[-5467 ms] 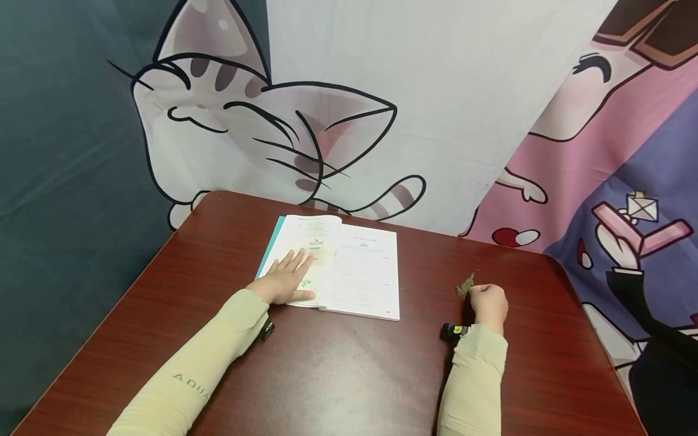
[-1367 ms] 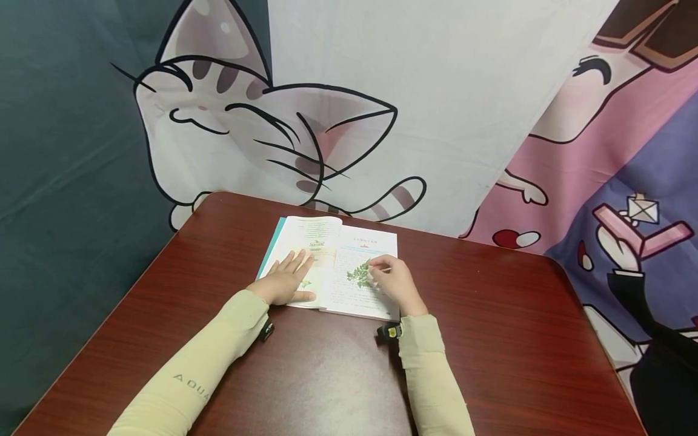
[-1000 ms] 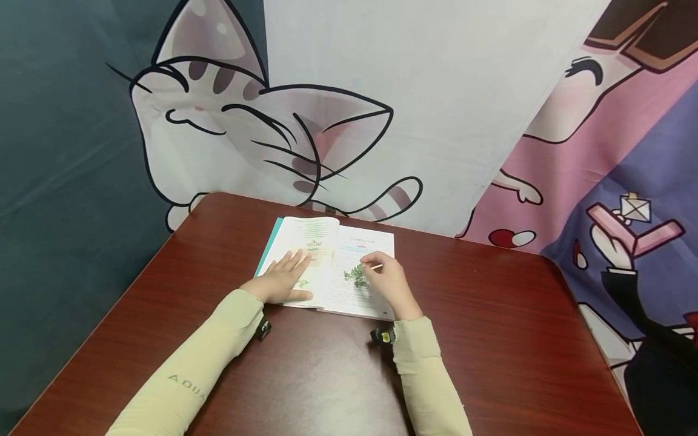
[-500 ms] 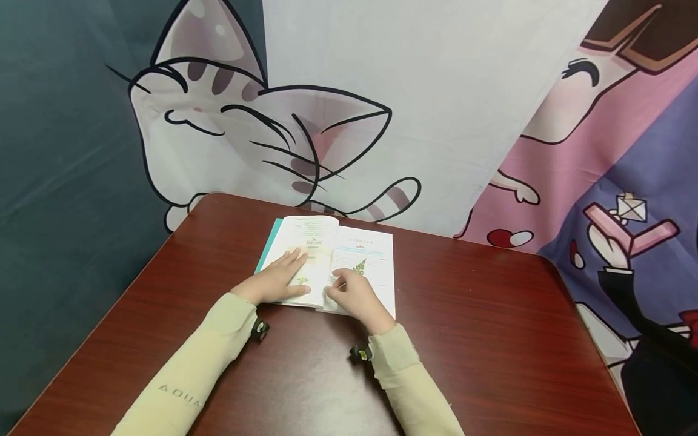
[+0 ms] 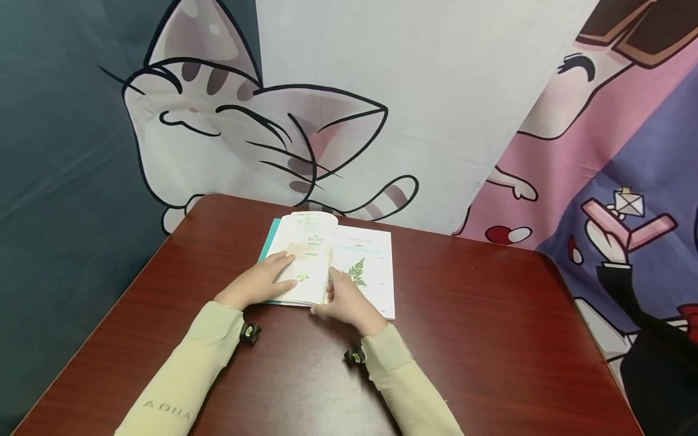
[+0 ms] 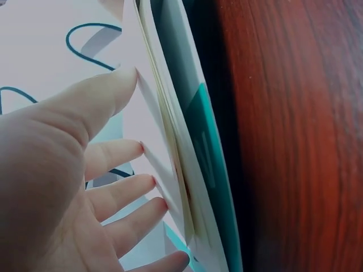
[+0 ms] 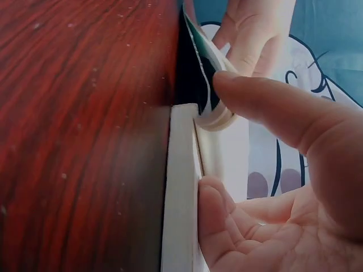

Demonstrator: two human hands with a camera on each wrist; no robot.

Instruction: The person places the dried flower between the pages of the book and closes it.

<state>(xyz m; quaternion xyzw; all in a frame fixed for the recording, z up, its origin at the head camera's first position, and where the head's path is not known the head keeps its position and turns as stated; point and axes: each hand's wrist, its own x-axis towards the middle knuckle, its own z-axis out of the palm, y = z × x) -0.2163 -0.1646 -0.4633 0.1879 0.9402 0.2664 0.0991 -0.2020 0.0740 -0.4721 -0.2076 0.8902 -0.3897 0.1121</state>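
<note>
An open book point(image 5: 368, 293) lies on the table, its left-hand pages point(image 5: 305, 266) raised a little above its teal cover. On its right page lies a green, fern-like leaf point(image 5: 357, 272). My left hand point(image 5: 253, 284) has extended fingers touching the left page; the left wrist view shows the thumb and fingertips against the paper. At the bottom of the book's fold is my right hand point(image 5: 349, 304). Its thumb point(image 7: 249, 93) touches the lower edge of the left pages, while its other fingers point(image 7: 212, 209) bend loosely by the right-hand page block.
The reddish-brown wooden table point(image 5: 463, 351) extends around the book on all sides. Behind it hangs a backdrop point(image 5: 436, 91) with a cartoon cat. A small black wrist camera point(image 5: 250, 333) sits at the left cuff, another point(image 5: 354, 357) at the right.
Earlier my right hand carried the leaf from the table's right side to the right page and let it go. It then moved left to the fold. My left hand slid left and the left pages rose.
</note>
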